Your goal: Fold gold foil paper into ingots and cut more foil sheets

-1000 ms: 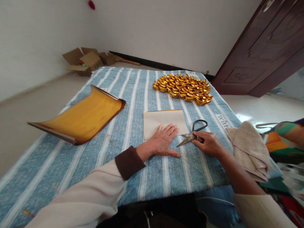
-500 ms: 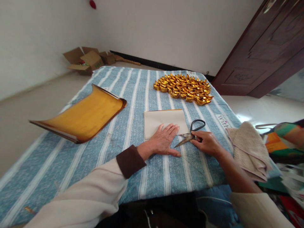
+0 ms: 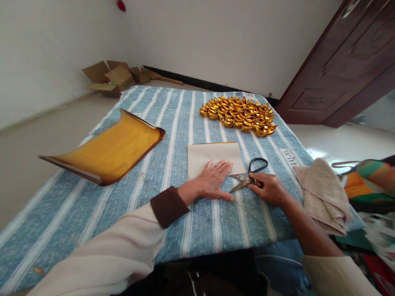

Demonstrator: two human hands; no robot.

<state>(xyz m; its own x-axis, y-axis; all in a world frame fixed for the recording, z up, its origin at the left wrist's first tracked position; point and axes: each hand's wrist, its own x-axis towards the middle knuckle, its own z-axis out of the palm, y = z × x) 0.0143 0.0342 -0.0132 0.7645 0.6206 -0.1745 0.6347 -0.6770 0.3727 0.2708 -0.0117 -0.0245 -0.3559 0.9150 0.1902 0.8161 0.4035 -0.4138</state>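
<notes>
While the pale paper [image 3: 210,153] is pressed against the striped tablecloth [image 3: 222,230] by the left hand [image 3: 214,179], spread flat across the near edge, the scissors [image 3: 246,180] are gripped near the pivot by the right hand [image 3: 269,187], just right of the paper. Their blades [image 3: 240,185] are parted, and one is pointed towards the paper's near edge; whether that edge is touched cannot be told. Beyond the paper, to the right, folded gold pieces [image 3: 239,116] are crowded in rows. Left of the paper, curled gold sheets [image 3: 117,144] are laid. Right of the paper, past the scissors, a beige towel [image 3: 322,193] is draped.
</notes>
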